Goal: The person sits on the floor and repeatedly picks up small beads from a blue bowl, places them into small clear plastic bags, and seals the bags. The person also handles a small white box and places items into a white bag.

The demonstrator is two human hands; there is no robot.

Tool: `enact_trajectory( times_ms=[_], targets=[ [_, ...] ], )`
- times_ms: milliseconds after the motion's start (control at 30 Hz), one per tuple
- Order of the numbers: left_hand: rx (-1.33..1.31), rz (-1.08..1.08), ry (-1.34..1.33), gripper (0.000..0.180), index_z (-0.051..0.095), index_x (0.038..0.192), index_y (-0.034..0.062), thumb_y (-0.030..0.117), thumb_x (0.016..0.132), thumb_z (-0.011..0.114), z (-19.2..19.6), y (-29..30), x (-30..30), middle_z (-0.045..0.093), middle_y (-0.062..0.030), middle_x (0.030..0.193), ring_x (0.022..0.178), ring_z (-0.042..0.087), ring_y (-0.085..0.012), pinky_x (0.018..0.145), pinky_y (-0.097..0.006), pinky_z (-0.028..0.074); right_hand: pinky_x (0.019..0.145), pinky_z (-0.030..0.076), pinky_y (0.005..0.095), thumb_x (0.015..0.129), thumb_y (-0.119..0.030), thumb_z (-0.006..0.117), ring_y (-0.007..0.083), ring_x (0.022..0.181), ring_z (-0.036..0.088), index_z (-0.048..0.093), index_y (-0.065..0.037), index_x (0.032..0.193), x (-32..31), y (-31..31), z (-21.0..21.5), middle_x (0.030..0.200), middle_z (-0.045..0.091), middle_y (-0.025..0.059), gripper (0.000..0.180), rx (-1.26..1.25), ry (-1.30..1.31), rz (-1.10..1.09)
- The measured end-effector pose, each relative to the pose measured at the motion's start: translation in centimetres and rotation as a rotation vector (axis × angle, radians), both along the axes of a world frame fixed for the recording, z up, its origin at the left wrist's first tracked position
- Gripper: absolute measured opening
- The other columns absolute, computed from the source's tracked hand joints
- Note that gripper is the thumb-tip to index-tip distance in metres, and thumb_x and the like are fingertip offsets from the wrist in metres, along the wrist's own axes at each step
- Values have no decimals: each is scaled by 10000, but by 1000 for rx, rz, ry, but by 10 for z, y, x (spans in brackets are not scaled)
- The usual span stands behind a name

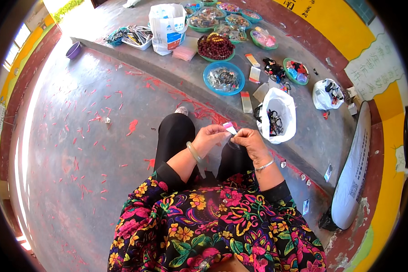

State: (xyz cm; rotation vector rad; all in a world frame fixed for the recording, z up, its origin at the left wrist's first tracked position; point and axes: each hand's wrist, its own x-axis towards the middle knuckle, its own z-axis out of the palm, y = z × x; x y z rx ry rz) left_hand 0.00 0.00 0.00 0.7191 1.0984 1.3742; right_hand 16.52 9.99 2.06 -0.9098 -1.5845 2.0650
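Observation:
In front of my knees, my left hand (pixel 211 139) and my right hand (pixel 253 147) meet, thumbs and fingertips pinched. Between them stands a small white card with a pink end (pixel 230 128); the fingers of both hands close near its lower end. Below my left fingers hangs a thin, clear plastic bag (pixel 211 159), partly hidden by that hand. A thin dark strand seems to show under my right fingertips, too small to make out. Closest to my right hand is a white plastic bag (pixel 289 115) with black cords (pixel 274 123) inside.
On the raised ledge are a blue basin (pixel 207 80) of small packets, dark red beads (pixel 215 46), narrow boxes (pixel 246 102) and several filled basins. A white bag (pixel 163 34) stands behind. Red scraps (pixel 132 127) litter the floor. A long grey wrapped object (pixel 351 177) leans at the right.

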Motion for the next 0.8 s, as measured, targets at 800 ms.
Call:
enact_trajectory(
  times_ms=[800],
  targets=[
    [-218,-354,171,163,623,933,-23,24,777,624,-1,1,-1,644,-91,872,777,618,-143,521,-263,520,564,383,224,664,-66,705,53,598,476,621,-16,671,12,8,18,626,559,-30,98,255,-263,494]
  ],
)
